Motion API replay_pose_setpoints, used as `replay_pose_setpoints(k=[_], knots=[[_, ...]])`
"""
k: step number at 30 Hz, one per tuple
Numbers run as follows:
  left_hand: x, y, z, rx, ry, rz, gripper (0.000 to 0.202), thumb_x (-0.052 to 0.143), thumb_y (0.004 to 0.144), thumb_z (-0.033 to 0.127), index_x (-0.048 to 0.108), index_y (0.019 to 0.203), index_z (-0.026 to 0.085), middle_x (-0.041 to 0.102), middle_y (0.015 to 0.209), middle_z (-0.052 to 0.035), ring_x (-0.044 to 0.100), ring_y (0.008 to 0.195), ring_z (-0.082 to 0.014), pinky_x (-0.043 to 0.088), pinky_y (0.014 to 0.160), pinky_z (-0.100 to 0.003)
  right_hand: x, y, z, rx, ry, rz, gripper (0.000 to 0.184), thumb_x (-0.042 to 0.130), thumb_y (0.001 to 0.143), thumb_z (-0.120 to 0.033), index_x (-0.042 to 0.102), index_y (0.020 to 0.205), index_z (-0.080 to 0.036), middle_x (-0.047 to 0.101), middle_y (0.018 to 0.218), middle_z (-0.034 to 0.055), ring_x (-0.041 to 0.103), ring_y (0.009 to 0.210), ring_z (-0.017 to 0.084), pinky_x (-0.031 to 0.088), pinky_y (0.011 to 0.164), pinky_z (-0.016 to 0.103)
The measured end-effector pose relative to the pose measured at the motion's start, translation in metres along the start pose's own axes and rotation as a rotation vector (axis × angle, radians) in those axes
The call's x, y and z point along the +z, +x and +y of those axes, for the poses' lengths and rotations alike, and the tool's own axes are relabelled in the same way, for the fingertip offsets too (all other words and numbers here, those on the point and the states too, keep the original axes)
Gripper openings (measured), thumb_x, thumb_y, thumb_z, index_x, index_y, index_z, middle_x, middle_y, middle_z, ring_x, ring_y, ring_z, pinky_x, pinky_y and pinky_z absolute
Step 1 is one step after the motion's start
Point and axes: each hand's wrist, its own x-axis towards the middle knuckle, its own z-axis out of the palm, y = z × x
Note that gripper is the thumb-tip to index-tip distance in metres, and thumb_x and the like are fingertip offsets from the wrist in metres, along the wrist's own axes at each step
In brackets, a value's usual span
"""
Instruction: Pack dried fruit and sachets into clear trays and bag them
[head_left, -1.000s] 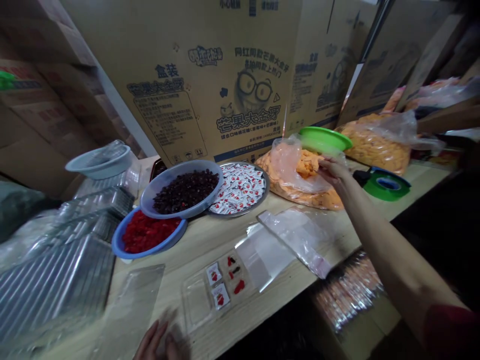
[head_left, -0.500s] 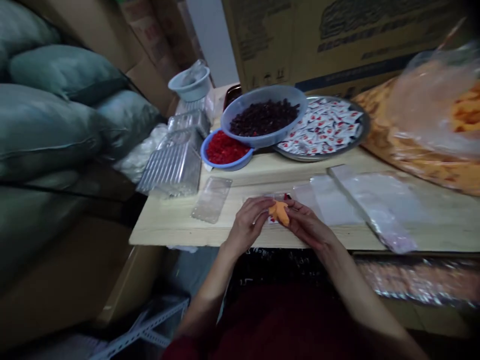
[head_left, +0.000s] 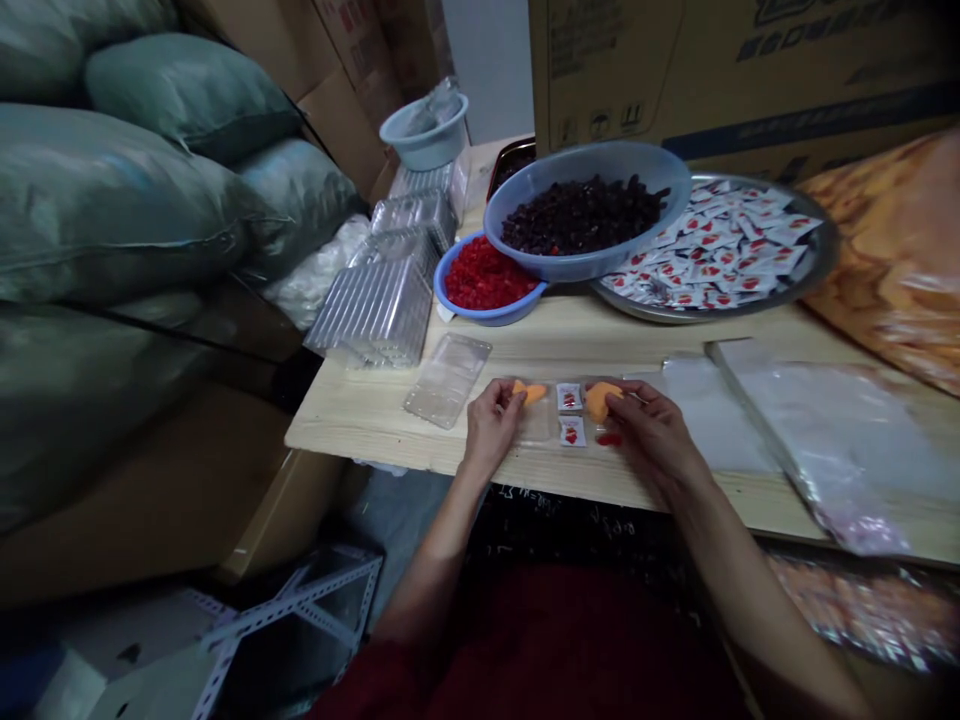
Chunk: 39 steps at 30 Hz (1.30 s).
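My left hand (head_left: 493,425) pinches a small orange piece (head_left: 531,391), its kind unclear, over the left part of a clear plastic tray (head_left: 536,425). A broader orange piece (head_left: 600,402) is held between the thumb and fingers of my right hand (head_left: 651,425) at the tray's right side. Between the hands, two small white sachets with red print lie in the tray, an upper sachet (head_left: 569,397) and a lower sachet (head_left: 572,432). Something red (head_left: 609,438) shows in the tray below the right-hand piece. My fingers hide parts of both orange pieces.
Another clear tray (head_left: 448,380) lies left, near stacked trays (head_left: 371,315). Behind are a blue bowl of red pieces (head_left: 487,275), a basin of dark pieces (head_left: 585,215) and a metal platter of sachets (head_left: 720,250). Plastic bags (head_left: 814,450) lie right; big sacks (head_left: 112,210) stand left.
My hands have moved apart; the orange stuff held between them is now one piece in each hand. The sachets in the tray have come into view. The camera view has shifted.
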Motion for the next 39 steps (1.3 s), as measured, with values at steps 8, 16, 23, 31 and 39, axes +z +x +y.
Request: replay_pose_setpoints(k=[8, 16, 23, 31, 39], knots=[[0.011, 0.006, -0.007, 0.2, 0.323, -0.014, 0.023, 0.06, 0.094, 0.026, 0.063, 0.116, 0.019, 0.064, 0.106, -0.0076, 0.059, 0.102, -0.0222, 0.047, 0.092, -0.038, 0.008, -0.004, 0.004, -0.049, -0.201, -0.083, 0.043, 0.087, 0.068, -0.045, 0.07, 0.1, -0.021, 0.073, 0.09, 0.0027, 0.063, 0.067, 0.012, 0.05, 0.049, 0.018], [-0.012, -0.01, 0.009, 0.129, 0.043, -0.021, 0.024, 0.058, 0.097, 0.035, 0.065, 0.114, 0.02, 0.065, 0.111, -0.0071, 0.061, 0.087, -0.0151, 0.051, 0.077, -0.028, 0.043, 0.028, 0.024, -0.279, -0.558, -0.484, 0.019, 0.074, 0.079, -0.033, 0.072, 0.095, -0.023, 0.072, 0.096, 0.0047, 0.066, 0.088, 0.021, 0.055, 0.082, 0.036], [-0.017, -0.026, -0.007, 0.022, -0.021, -0.136, 0.034, 0.063, 0.093, 0.025, 0.058, 0.126, 0.021, 0.068, 0.093, -0.002, 0.063, 0.081, -0.0142, 0.05, 0.074, -0.027, 0.059, 0.048, 0.05, -0.269, -0.662, -0.611, 0.033, 0.077, 0.076, -0.03, 0.061, 0.105, -0.023, 0.071, 0.088, 0.0023, 0.068, 0.081, 0.02, 0.056, 0.075, 0.034], [-0.003, -0.037, -0.007, 0.197, 0.441, -0.019, 0.015, 0.055, 0.098, 0.026, 0.067, 0.103, 0.019, 0.063, 0.101, -0.0093, 0.056, 0.1, -0.0241, 0.048, 0.09, -0.04, 0.046, 0.035, 0.036, -0.58, -0.941, -0.457, 0.028, 0.058, 0.09, -0.024, 0.065, 0.117, -0.022, 0.069, 0.114, 0.0105, 0.066, 0.104, 0.025, 0.054, 0.093, 0.044], [0.0, -0.037, -0.021, 0.248, 0.473, 0.066, 0.02, 0.049, 0.101, 0.03, 0.067, 0.102, 0.019, 0.06, 0.098, -0.0098, 0.051, 0.096, -0.0246, 0.045, 0.087, -0.041, 0.044, 0.042, 0.053, -0.783, -1.272, -0.535, 0.039, 0.043, 0.092, -0.008, 0.069, 0.12, -0.018, 0.069, 0.116, 0.0156, 0.062, 0.11, 0.029, 0.052, 0.099, 0.048]])
